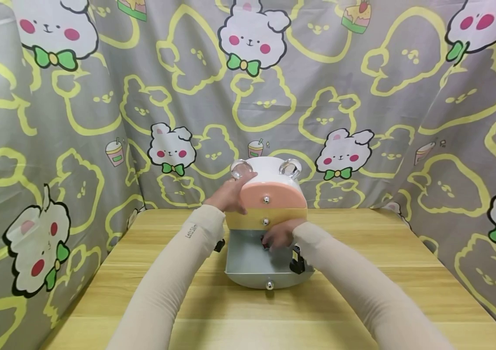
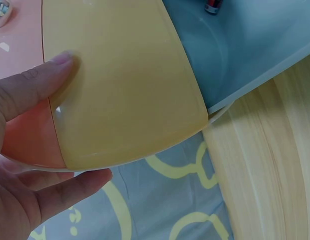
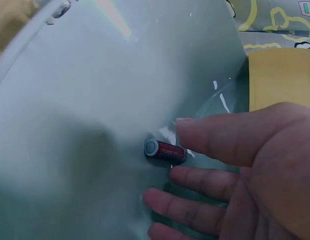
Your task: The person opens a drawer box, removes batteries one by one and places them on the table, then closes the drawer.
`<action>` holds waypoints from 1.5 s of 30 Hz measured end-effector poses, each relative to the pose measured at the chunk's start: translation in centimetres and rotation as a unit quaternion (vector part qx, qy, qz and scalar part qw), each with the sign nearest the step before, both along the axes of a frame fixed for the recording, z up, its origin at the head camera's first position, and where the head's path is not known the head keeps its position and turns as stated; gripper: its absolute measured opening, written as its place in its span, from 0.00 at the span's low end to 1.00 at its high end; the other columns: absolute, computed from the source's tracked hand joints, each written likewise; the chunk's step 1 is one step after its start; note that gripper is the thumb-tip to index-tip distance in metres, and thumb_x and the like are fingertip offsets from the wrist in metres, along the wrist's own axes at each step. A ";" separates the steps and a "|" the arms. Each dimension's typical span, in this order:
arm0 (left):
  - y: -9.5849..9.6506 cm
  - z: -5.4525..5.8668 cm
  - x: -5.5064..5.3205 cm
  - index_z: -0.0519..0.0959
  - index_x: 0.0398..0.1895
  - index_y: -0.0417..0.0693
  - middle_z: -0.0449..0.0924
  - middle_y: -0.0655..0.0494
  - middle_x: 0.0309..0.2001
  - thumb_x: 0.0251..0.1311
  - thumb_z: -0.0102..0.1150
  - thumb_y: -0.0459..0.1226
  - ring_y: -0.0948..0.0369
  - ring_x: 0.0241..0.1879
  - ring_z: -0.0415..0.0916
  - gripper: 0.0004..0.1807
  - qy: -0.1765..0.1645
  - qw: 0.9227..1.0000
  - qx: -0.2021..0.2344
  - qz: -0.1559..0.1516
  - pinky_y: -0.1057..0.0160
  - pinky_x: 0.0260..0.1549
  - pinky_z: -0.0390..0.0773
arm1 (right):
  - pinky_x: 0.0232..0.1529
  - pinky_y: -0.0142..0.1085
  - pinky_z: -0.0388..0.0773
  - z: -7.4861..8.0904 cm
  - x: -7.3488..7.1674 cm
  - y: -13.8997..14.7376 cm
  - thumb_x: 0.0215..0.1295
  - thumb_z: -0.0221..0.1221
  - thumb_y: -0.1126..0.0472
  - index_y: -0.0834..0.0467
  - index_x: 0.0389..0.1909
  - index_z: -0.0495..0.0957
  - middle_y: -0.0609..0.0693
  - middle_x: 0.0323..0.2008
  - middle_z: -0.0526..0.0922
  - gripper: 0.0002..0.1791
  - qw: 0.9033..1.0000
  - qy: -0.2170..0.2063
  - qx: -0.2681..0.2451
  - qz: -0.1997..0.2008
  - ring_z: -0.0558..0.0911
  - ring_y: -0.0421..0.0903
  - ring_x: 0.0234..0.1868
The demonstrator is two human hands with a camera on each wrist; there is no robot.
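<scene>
A small drawer cabinet (image 1: 269,167) with a white body and clear round ears stands on the table. Its orange top drawer (image 1: 273,194) and yellow middle drawer (image 1: 289,218) are closed, while the grey-green bottom drawer (image 1: 248,279) is pulled out. My left hand (image 1: 230,194) holds the cabinet's left side, thumb on the front and fingers round the edge in the left wrist view. Over the bottom drawer is my right hand (image 1: 282,233), thumb and fingers spread beside a red battery (image 3: 167,151). In the right wrist view that battery lies on the drawer floor, not pinched.
The wooden table (image 1: 361,282) extends around the cabinet. Behind and at both sides hangs a grey curtain (image 1: 213,112) with cartoon rabbits. Silver round knobs (image 1: 269,285) stick out from the drawer fronts. A black wrist camera (image 1: 297,262) sits beside the drawer's right wall.
</scene>
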State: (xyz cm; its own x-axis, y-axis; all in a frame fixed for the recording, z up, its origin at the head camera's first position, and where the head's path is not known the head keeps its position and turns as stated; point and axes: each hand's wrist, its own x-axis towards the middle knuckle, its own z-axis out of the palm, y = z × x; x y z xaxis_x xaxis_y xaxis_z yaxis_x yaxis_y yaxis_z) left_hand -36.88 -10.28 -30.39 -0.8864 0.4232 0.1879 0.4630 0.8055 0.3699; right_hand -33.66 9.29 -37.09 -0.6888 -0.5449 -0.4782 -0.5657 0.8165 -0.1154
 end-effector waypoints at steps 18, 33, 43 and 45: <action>0.1 0.2 0.0 0.52 0.75 0.71 0.63 0.44 0.68 0.29 0.82 0.27 0.47 0.62 0.63 0.69 -0.005 1.000 -0.003 0.005 0.45 0.57 0.68 | 0.56 0.36 0.70 -0.8 0.0 -1.9 0.69 0.57 0.51 0.50 0.65 0.72 0.43 0.57 0.75 0.25 0.998 -0.047 0.004 -0.049 0.73 0.39 0.52; -0.1 0.0 0.0 0.52 0.75 0.71 0.64 0.43 0.67 0.29 0.82 0.28 0.46 0.62 0.63 0.68 0.004 1.000 -0.003 -0.007 0.46 0.57 0.68 | 0.34 0.31 0.74 -1.6 0.1 -2.1 0.67 0.58 0.63 0.55 0.37 0.81 0.47 0.31 0.79 0.03 0.980 -0.142 -0.091 -0.104 0.77 0.41 0.32; -0.1 0.1 0.1 0.52 0.75 0.73 0.64 0.42 0.66 0.29 0.82 0.27 0.46 0.62 0.64 0.69 -0.001 1.000 0.004 0.001 0.45 0.56 0.70 | 0.29 0.31 0.74 -1.7 0.5 -2.1 0.69 0.56 0.64 0.58 0.29 0.78 0.51 0.25 0.79 0.08 0.969 -0.176 -0.113 -0.134 0.78 0.42 0.27; -0.1 0.1 0.1 0.52 0.75 0.73 0.64 0.42 0.66 0.28 0.82 0.27 0.46 0.62 0.64 0.69 -0.002 1.000 0.003 0.000 0.46 0.56 0.70 | 0.27 0.31 0.74 -1.7 0.6 -2.1 0.69 0.57 0.63 0.58 0.28 0.77 0.51 0.24 0.79 0.09 0.968 -0.173 -0.118 -0.136 0.77 0.43 0.26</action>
